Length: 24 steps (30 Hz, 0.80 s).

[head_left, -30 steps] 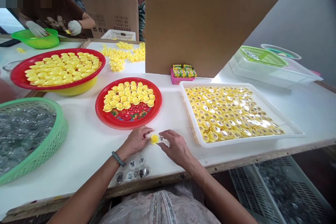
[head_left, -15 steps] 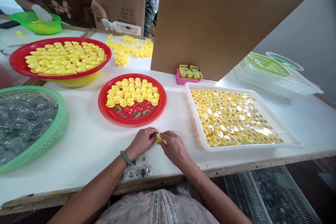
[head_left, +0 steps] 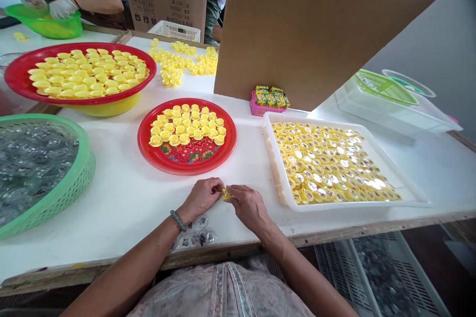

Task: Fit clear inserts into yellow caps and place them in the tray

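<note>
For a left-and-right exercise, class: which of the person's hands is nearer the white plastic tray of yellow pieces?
Right. The right hand lies just beside the white plastic tray, not touching it; the left hand is further off, on the far side of the small yellow piece between them.

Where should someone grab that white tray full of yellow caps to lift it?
Take the white plastic tray by its raised near rim, coming from the front and gripping at two widely spaced spots: it looks broad and shallow, and the rim rises above the packed caps, so that seems the safest hold.
</note>
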Each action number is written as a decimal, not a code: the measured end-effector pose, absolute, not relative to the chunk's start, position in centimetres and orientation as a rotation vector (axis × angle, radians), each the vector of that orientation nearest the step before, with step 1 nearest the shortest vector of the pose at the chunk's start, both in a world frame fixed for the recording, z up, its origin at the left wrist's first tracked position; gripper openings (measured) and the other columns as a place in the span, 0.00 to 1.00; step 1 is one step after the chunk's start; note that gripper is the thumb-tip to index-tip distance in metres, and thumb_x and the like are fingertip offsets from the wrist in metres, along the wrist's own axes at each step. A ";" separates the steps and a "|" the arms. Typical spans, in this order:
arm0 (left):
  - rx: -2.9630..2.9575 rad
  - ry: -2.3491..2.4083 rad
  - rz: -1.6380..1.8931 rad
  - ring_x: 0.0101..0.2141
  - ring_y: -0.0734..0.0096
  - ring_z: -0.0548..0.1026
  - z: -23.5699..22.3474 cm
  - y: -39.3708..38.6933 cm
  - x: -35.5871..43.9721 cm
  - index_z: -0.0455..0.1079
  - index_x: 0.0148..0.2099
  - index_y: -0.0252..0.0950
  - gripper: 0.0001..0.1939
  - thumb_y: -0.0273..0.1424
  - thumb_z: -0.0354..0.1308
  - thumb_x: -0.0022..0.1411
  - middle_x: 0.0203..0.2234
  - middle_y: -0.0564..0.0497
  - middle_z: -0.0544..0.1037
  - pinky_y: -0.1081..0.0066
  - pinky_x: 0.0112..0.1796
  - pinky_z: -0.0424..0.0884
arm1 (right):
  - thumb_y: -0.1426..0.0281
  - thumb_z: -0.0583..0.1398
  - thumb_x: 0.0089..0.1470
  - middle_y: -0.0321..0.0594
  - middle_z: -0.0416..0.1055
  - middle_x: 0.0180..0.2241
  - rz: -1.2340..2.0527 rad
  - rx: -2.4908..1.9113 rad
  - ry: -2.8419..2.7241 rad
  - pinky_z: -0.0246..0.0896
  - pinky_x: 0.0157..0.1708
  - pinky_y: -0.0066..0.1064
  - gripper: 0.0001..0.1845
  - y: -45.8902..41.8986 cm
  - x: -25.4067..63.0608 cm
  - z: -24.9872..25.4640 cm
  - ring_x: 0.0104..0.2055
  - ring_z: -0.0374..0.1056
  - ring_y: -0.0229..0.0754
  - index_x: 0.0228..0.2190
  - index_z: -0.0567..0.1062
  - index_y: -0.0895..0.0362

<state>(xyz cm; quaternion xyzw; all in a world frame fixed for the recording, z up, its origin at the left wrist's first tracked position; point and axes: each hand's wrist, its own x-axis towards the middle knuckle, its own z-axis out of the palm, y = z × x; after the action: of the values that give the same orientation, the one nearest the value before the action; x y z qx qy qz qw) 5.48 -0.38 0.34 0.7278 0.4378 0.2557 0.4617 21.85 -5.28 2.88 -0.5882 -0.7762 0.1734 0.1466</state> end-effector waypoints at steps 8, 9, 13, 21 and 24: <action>1.766 1.068 0.678 0.27 0.72 0.71 -0.2 -0.5 5.5 0.71 0.32 0.36 0.10 0.21 0.51 0.50 0.26 0.53 0.75 0.74 0.30 0.65 | 0.73 0.59 0.53 0.40 0.74 0.41 0.545 -1.622 -2.195 0.62 0.40 0.29 0.15 -5.5 22.6 2.4 0.42 0.70 0.42 0.44 0.71 0.54; 1.771 1.069 0.682 0.27 0.72 0.72 -0.2 -0.4 5.5 0.71 0.32 0.37 0.10 0.21 0.51 0.50 0.26 0.53 0.76 0.74 0.30 0.65 | 0.73 0.59 0.53 0.41 0.74 0.42 0.547 -1.612 -2.187 0.62 0.41 0.29 0.15 -5.6 22.7 2.4 0.43 0.69 0.42 0.44 0.71 0.54; 1.781 1.076 0.678 0.27 0.72 0.72 0.0 -0.5 5.5 0.72 0.32 0.36 0.10 0.21 0.51 0.51 0.26 0.53 0.76 0.74 0.30 0.65 | 0.75 0.57 0.54 0.41 0.73 0.43 0.565 -1.581 -2.192 0.62 0.43 0.29 0.14 -5.6 22.7 2.4 0.44 0.69 0.41 0.44 0.72 0.54; 1.799 1.102 0.678 0.26 0.72 0.71 0.5 -0.8 5.5 0.72 0.33 0.36 0.10 0.21 0.53 0.50 0.27 0.52 0.76 0.74 0.29 0.65 | 0.76 0.56 0.55 0.38 0.73 0.44 0.559 -1.519 -2.255 0.62 0.43 0.30 0.17 -5.1 22.8 2.7 0.43 0.68 0.40 0.46 0.70 0.53; 1.823 1.120 0.684 0.27 0.72 0.72 0.3 -0.8 5.6 0.73 0.33 0.37 0.10 0.20 0.53 0.50 0.27 0.53 0.77 0.74 0.30 0.65 | 0.72 0.58 0.55 0.40 0.74 0.43 0.549 -1.528 -2.274 0.62 0.42 0.31 0.16 -5.2 23.0 2.5 0.42 0.68 0.41 0.46 0.70 0.54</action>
<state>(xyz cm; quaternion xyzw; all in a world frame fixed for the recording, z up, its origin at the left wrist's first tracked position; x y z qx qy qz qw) 5.58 -0.78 0.32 0.7316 0.4496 0.2746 0.4327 23.03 -5.18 2.49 -0.5388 -0.8015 0.1934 0.1730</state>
